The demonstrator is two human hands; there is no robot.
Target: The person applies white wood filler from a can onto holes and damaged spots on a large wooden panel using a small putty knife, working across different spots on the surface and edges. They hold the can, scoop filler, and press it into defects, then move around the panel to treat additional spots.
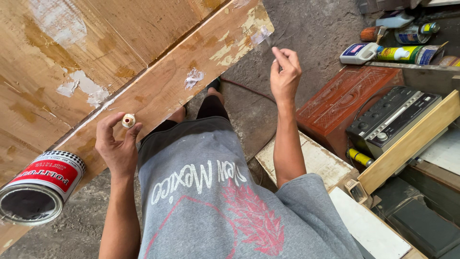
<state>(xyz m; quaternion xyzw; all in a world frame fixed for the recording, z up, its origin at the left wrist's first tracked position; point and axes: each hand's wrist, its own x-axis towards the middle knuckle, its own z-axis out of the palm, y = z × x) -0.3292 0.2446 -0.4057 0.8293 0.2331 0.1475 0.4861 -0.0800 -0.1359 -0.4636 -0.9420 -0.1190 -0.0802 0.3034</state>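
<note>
Head view, looking straight down: an open round can [38, 188] is lying on its side at the lower left of the wooden panel [143, 72], its mouth facing the camera, its label showing a red band with a black-and-white checkered strip near the far end. At the upper right, on the floor [316, 33] and a ledge, several packages are sitting together: a white flat bottle with a red-and-blue label [358, 52], a green-and-yellow tube-like container [400, 53] just beside it, and a small tin with a blue label [409, 36] behind them. A dark radio unit [390, 120] is resting against a carved reddish wooden box [342, 103], with a pale wooden plank [407, 144] crossing in front. The left hand [116, 144] is pinching a small whitish tube cap or nozzle [128, 120] between thumb and forefinger, just over the panel's near edge; its round end, facing the camera, is showing a reddish centre. The right hand [285, 74] is raised over the floor, fingers drawn narrowly together at the tips; whether anything is gripped there I cannot tell. The panel is showing patches of pale filler and worn veneer.
</note>
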